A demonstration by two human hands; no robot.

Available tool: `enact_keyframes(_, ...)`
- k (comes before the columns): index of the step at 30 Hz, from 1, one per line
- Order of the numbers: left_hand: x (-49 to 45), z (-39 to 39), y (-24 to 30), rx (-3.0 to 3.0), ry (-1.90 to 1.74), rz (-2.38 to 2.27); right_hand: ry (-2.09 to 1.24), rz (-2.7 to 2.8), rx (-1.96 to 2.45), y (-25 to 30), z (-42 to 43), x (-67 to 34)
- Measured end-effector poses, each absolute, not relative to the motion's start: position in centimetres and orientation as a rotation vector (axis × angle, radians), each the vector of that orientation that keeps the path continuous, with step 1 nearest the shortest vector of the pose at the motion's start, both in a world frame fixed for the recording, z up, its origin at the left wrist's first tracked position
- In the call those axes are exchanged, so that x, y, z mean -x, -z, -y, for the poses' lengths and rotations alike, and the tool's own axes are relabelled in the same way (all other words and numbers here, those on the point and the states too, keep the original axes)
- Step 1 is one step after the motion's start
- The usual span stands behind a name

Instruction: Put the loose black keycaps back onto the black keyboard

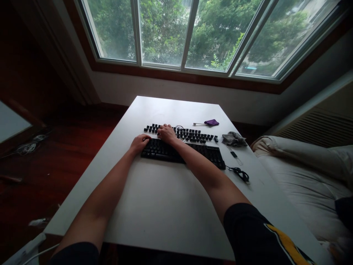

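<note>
A black keyboard [204,150] lies across the middle of the white table. My left hand [140,142] is closed on its upper left corner, thumb and fingers at the edge. Behind the keyboard, loose black keycaps [197,137] are spread in rough rows. My right hand [166,133] reaches over the keyboard to the left part of these rows, its fingers bent and pointing down. What lies between those fingertips, if anything, is too small to make out. My right forearm covers part of the keyboard's middle.
Behind the keycaps lies a purple cloth pouch [211,122] beside a thin brush-like stick [199,124]. To the right are a grey cloth [234,139], a small black-handled wire tool [234,154] and a coiled black cable [240,173]. A sofa [298,184] flanks the white table [162,206].
</note>
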State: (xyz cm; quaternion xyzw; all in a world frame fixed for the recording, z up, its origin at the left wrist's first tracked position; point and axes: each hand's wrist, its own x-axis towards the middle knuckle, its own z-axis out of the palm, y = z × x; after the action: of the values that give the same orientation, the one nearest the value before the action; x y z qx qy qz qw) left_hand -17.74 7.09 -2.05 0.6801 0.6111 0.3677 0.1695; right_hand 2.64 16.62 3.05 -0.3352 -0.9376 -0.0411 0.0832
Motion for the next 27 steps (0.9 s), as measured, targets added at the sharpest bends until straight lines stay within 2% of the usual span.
enact_keyframes(5, 17.9, -7.1, 2.1, -1.94, -1.044, -1.746, 0.025, 2.681, 1.017, -3.9, -15.8, -4.1)
enact_keyframes(14, 17.8, -7.0, 2.2, -1.934, -1.048, -1.734, -0.464, 2.684, 0.783, -3.3, -11.9, -8.8)
enact_keyframes(27, 17.5, -6.5, 1.8, -1.919, -1.05, -1.741, -0.403, 2.828, 0.964, -3.9, -10.9, -8.0)
